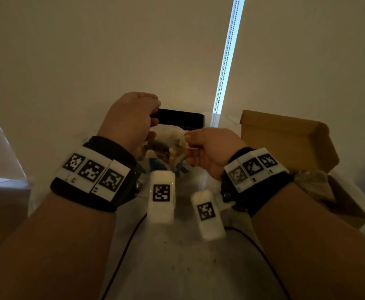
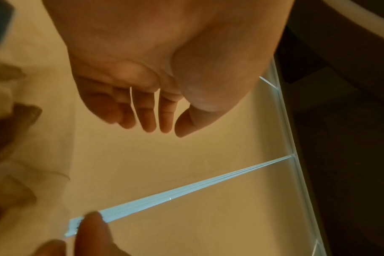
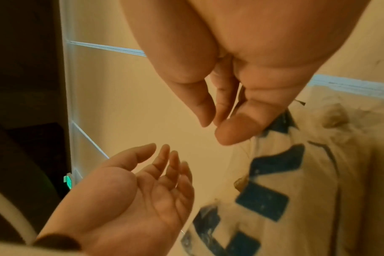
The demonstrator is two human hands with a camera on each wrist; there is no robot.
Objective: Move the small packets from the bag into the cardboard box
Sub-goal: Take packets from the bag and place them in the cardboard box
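A clear plastic bag with blue print lies on the pale table between my hands. Brownish small packets show through its top. My left hand hovers above the bag's left side. Its fingers are relaxed and hold nothing. My right hand is at the bag's right edge, loosely curved. Its thumb is close to the film, and I see nothing between thumb and fingers. The open cardboard box stands to the right with its flap up.
A flat black object lies just behind the bag. A light-blue strip runs away across the table. A pale crumpled thing sits at the box's mouth. Thin dark cables trail near my forearms. The table's left edge borders dark floor.
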